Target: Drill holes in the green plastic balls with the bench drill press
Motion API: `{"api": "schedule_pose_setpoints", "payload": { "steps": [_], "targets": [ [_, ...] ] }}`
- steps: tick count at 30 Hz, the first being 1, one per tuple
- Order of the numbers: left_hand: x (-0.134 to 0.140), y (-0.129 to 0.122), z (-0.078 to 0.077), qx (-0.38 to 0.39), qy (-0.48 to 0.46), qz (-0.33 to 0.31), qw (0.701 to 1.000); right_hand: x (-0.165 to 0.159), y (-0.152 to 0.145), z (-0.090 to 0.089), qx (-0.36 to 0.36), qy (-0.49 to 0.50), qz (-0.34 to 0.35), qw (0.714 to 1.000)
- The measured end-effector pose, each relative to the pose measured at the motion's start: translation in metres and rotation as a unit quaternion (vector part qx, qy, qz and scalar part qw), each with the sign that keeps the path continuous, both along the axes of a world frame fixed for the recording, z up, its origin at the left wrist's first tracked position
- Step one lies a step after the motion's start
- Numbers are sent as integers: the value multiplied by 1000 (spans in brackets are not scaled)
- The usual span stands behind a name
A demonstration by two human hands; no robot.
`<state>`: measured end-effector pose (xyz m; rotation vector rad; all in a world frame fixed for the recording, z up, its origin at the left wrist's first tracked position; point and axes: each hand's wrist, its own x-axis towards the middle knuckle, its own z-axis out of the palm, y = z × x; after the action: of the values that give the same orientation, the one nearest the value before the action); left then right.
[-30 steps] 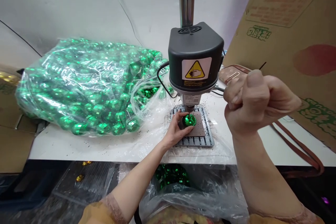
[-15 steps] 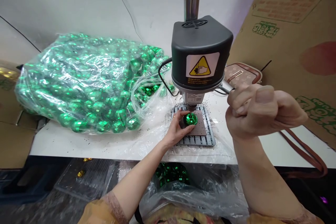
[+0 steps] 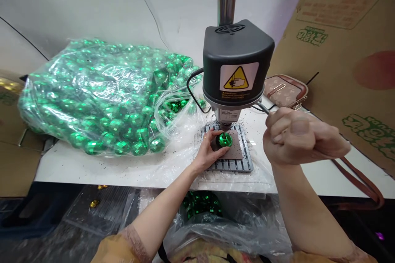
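Observation:
A shiny green faceted ball sits on the brown pad of a drill press base. My left hand is closed on the ball from the left, thumb in front and fingers behind. Right above it is the chuck of the drill press, a black-housed machine with a yellow warning sticker; its bit reaches the ball's top. My right hand is wrapped in a fist round the drill press lever, whose thin metal rod shows left of the knuckles; the grip end is hidden.
A large clear bag of green balls lies left on the white table. Dark shavings surround the slotted metal base. Behind my right hand are a patterned bag and a cardboard box. More green balls lie below the table edge.
My right hand has moved slightly down and left with the lever. The left hand and the ball look unmoved.

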<state>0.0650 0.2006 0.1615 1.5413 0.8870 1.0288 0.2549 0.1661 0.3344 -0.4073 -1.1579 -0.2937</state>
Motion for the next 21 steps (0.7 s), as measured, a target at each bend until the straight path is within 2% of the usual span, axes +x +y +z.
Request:
{"api": "schedule_pose_setpoints", "payload": {
  "steps": [6, 13, 21],
  "targets": [
    [-1, 1, -4, 19, 15, -2, 1000, 2, 0, -5, 9, -17, 3, 1000],
    [-1, 1, 0, 11, 17, -3, 1000, 3, -2, -6, 14, -54, 3, 998],
    [1, 1, 7, -2, 10, -3, 1000, 1, -4, -16, 12, -30, 13, 999]
  ]
}}
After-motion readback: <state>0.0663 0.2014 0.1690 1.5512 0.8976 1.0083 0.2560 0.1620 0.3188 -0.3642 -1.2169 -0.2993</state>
